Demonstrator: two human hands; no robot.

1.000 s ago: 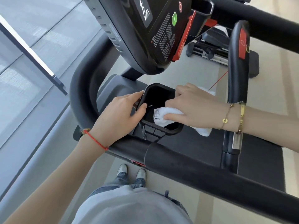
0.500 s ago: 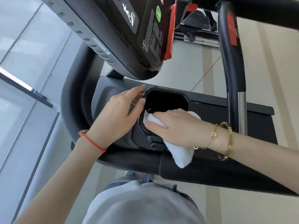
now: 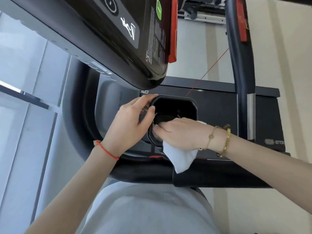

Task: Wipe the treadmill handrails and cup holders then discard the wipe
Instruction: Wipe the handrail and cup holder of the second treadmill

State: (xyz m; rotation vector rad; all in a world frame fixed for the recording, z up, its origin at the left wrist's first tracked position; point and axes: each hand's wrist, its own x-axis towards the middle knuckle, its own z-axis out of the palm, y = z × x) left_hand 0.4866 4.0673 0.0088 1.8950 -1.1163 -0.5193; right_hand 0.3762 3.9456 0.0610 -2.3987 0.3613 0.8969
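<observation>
Over the last second my right hand (image 3: pixel 181 132) drew the crumpled white cloth wipe (image 3: pixel 179 156) from the interior of the black octagonal plastic cup holder (image 3: pixel 189 105) to its near rim, gripping it; my left hand (image 3: pixel 128 122) still clasped the left rim. Rim wiping was underway.

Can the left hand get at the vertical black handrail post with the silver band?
Probably not from here: the right arm lies across the way, and the left hand holds the black cup holder rim, well short of the post.
</observation>
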